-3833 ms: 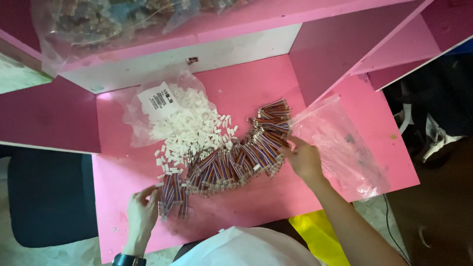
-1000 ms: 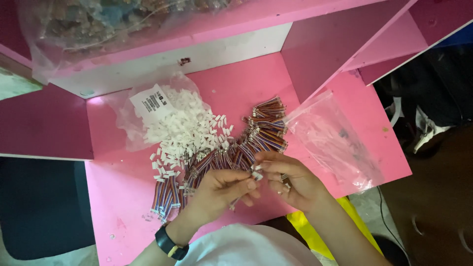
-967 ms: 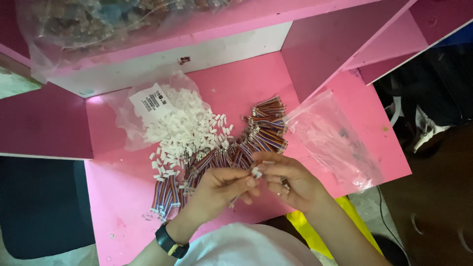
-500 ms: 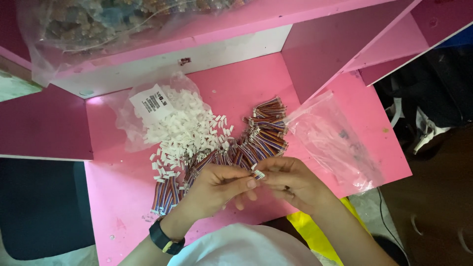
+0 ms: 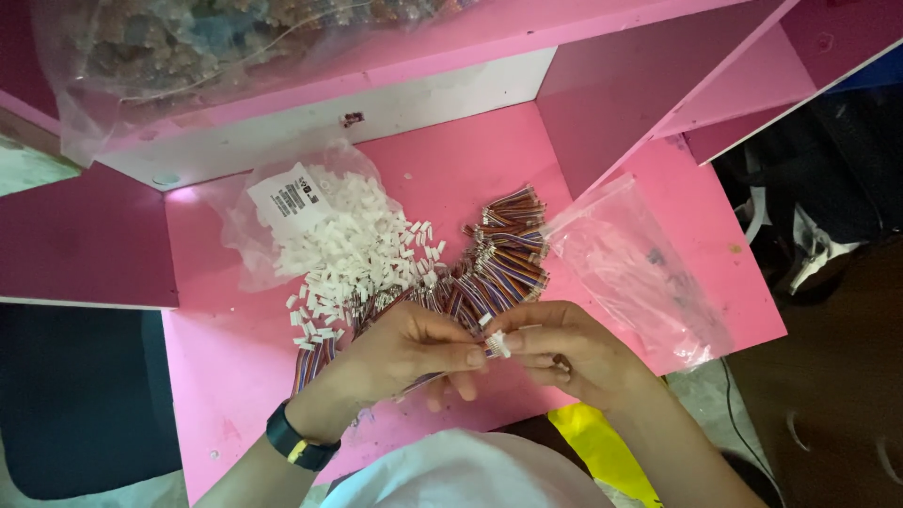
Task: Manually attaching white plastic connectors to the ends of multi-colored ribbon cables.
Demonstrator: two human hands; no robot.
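On the left of the pink desk [image 5: 235, 376] an opened clear bag [image 5: 273, 226] spills a heap of small white plastic connectors [image 5: 353, 254] toward the middle. Just right of the heap lies a spread of multicoloured wire bundles [image 5: 499, 263], running down toward the person. The left hand [image 5: 404, 343], a dark watch [image 5: 299, 442] on its wrist, is closed with its fingertips pinching a wire lead. Touching it fingertip to fingertip, the right hand [image 5: 569, 348] is closed on a small white connector [image 5: 497, 343], which sits between the two hands above the desk's near edge; whether wire and connector are joined is hard to tell. Further right lies a flat clear plastic bag [image 5: 640, 273].
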